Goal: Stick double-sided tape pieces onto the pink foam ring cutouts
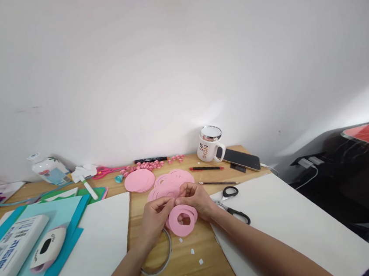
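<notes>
Over the middle of the table, my left hand (158, 215) and my right hand (197, 200) meet fingertip to fingertip. Both are closed in a pinch at the upper edge of a pink paper ring (182, 231). More pink rings overlap behind it, and my fingers hide exactly how the paper is gripped. Just beyond the hands lies a loose pile of pink paper rings (180, 175). A stack of pink paper discs (139, 180) rests to its left. Near my left wrist is a roll of tape (168, 250), lying flat. Several small white scraps (192, 251) are scattered below the rings.
Black-handled scissors (231, 191) lie on white sheets (288, 219) at right. Behind are a pencil (218, 182), a pen (206, 168), a mug (208, 146) and a phone (241, 158). Small pink curls (148, 165) line the wall. Blue paper (63, 208) with a white box (17, 256) is left.
</notes>
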Motion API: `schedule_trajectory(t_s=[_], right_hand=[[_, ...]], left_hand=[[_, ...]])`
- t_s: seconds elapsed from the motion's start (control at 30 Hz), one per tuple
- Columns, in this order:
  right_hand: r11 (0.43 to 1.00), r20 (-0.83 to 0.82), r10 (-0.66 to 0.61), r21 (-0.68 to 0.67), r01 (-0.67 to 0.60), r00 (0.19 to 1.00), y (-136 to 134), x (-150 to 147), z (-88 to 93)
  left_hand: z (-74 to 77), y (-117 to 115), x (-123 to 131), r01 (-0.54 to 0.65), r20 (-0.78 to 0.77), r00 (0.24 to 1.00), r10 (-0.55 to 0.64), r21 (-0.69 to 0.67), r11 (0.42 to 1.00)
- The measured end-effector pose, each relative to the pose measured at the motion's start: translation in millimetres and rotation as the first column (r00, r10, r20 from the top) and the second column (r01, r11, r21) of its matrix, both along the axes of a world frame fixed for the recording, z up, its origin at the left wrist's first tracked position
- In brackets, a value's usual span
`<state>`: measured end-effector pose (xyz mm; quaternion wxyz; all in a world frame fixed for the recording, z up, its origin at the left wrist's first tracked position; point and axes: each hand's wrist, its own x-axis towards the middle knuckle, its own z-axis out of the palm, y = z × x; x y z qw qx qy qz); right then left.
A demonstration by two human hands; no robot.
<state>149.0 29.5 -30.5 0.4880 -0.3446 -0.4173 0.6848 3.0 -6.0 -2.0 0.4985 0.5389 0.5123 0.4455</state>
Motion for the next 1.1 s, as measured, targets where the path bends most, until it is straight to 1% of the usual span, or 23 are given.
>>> schedule_trajectory(t_s=[0.13, 0.3, 0.53, 0.67, 0.8, 0.93, 1.1], right_hand=[[0.998, 0.012, 0.048, 0.032, -0.048, 0.999, -1.4, 0.8, 1.9], [0.997, 0.028, 0.056, 0.054, -0.057, 0.998, -2.0, 0.8, 4.4], [0.999, 0.014, 0.036, -0.023, -0.035, 0.999, -0.3, -0.3, -0.2], [0.997, 0.014, 0.056, -0.062, -0.055, 0.998, 0.2, 0.3, 2.0], [0.995, 0.0, 0.08, -0.068, -0.079, 0.997, 0.0, 0.2, 6.4], [0.996, -0.024, 0.065, -0.058, -0.066, 0.998, -0.1, -0.6, 7.0], [0.996, -0.03, 0.062, -0.069, -0.064, 0.998, 0.9, -0.9, 5.5]], left_hand=[[1.6, -0.1, 0.9, 0.001, -0.022, 1.0, -0.001, 0.012, 1.0], [2.7, 0.3, 0.7, -0.002, -0.025, 1.0, 0.003, 0.016, 1.0], [0.3, 0.7, -0.1, 0.016, -0.038, 0.999, -0.015, 0.006, 1.0], [-0.9, 2.7, -1.7, -0.01, 0.0, 1.0, 0.01, -0.01, 1.0], [-1.8, 4.0, -2.4, -0.048, 0.062, 0.997, 0.051, -0.049, 0.998], [-3.4, 4.2, -1.5, -0.049, 0.122, 0.991, 0.06, -0.092, 0.995], [-4.4, 5.1, -1.9, -0.075, 0.103, 0.991, 0.085, -0.1, 0.992]])
